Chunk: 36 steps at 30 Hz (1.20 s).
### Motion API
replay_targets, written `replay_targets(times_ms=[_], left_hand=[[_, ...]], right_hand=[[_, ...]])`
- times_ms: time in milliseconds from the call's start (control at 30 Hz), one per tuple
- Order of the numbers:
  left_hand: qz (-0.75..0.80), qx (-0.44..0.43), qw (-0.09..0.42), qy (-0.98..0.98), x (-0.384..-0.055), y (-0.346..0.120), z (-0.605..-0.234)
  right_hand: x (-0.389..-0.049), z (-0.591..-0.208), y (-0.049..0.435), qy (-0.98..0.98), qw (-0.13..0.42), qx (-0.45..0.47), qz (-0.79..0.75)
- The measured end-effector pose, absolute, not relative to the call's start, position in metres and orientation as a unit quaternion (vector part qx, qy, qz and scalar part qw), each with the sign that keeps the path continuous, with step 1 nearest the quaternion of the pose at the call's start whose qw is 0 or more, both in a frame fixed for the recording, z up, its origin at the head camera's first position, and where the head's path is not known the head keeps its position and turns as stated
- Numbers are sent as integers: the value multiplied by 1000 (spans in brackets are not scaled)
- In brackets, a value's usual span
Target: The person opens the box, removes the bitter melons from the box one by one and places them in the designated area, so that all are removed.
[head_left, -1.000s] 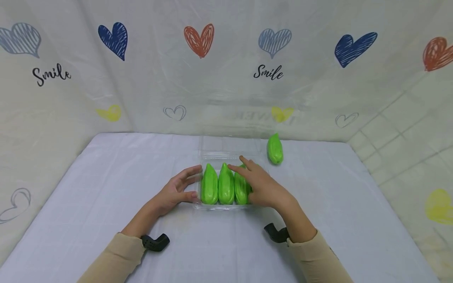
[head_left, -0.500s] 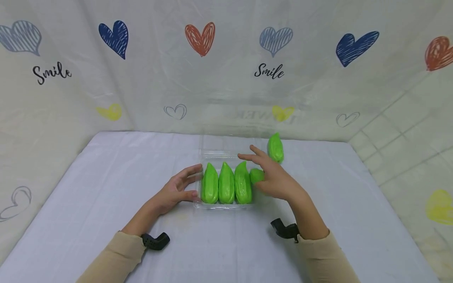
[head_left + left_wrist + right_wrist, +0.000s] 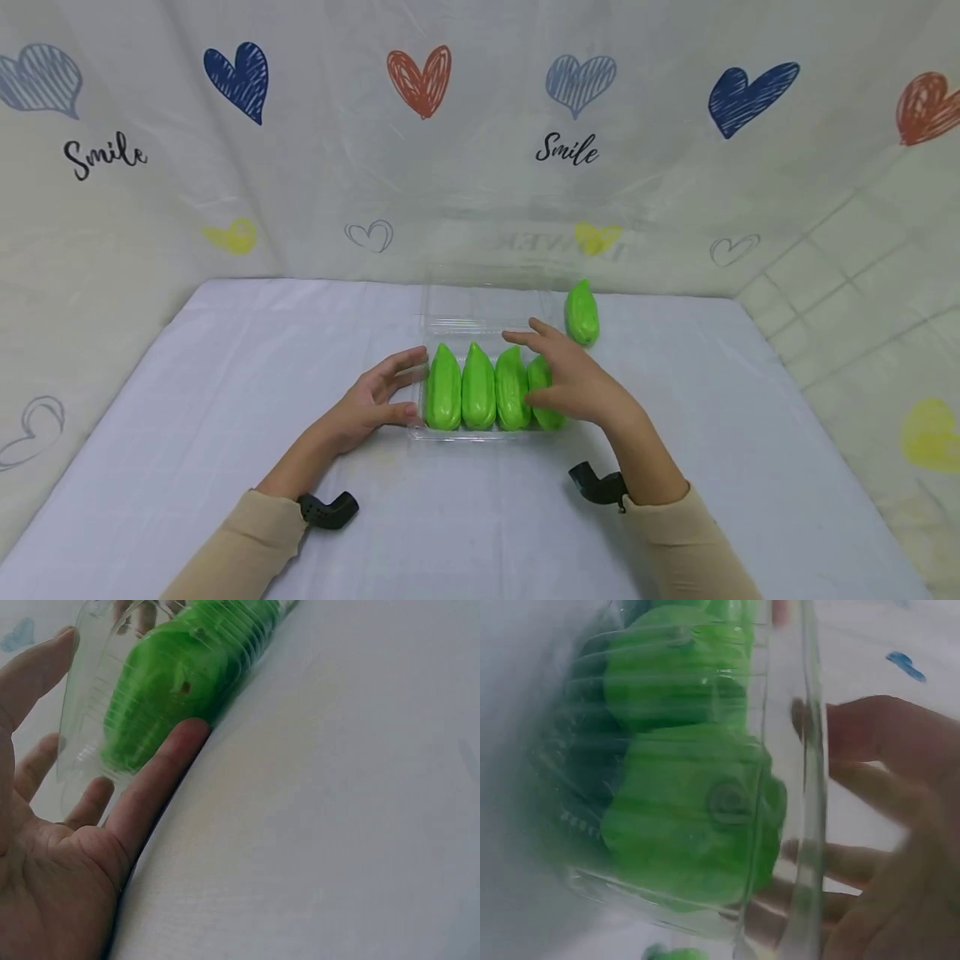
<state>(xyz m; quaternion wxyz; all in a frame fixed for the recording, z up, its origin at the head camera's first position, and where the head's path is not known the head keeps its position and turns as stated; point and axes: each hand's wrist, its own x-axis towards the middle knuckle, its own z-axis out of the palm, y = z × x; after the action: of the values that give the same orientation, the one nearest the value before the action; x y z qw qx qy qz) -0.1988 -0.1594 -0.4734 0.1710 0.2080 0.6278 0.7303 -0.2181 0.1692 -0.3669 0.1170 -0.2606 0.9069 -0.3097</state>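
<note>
A clear plastic clamshell box (image 3: 480,436) lies in the middle of the table with its lid (image 3: 487,308) raised behind it. Several glossy green, elongated vegetable-like pieces (image 3: 478,392) with pointed tips lie side by side in it. My left hand (image 3: 371,408) rests against the box's left wall, fingers loosely spread; in the left wrist view a finger (image 3: 161,765) touches the plastic. My right hand (image 3: 581,383) straddles the rightmost green piece (image 3: 542,379), thumb on its left side, other fingers on its right and partly hidden. Its index finger stretches out above the box.
Another green piece (image 3: 582,313) lies on the white tablecloth (image 3: 465,525) at the back right, just beyond my right hand. A white curtain (image 3: 315,167) printed with hearts hangs behind the table. Each wrist wears a black device (image 3: 328,510).
My right hand moved rightward off the third piece, showing a green piece in its grip, then shifted slightly back left with that piece into the box's right end. My left hand stayed put.
</note>
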Motion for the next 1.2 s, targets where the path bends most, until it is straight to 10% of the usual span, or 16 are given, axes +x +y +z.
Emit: replay_targets(times_ms=[267, 900, 1200], left_hand=[[728, 206, 171, 632, -198, -159, -473], [725, 207, 171, 635, -198, -159, -472], [729, 206, 173, 629, -198, -159, -471]], right_hand=[[-209, -372, 157, 927, 132, -288, -202], [-206, -357, 152, 899, -25, -268, -346], [-212, -368, 148, 884, 14, -303, -356]])
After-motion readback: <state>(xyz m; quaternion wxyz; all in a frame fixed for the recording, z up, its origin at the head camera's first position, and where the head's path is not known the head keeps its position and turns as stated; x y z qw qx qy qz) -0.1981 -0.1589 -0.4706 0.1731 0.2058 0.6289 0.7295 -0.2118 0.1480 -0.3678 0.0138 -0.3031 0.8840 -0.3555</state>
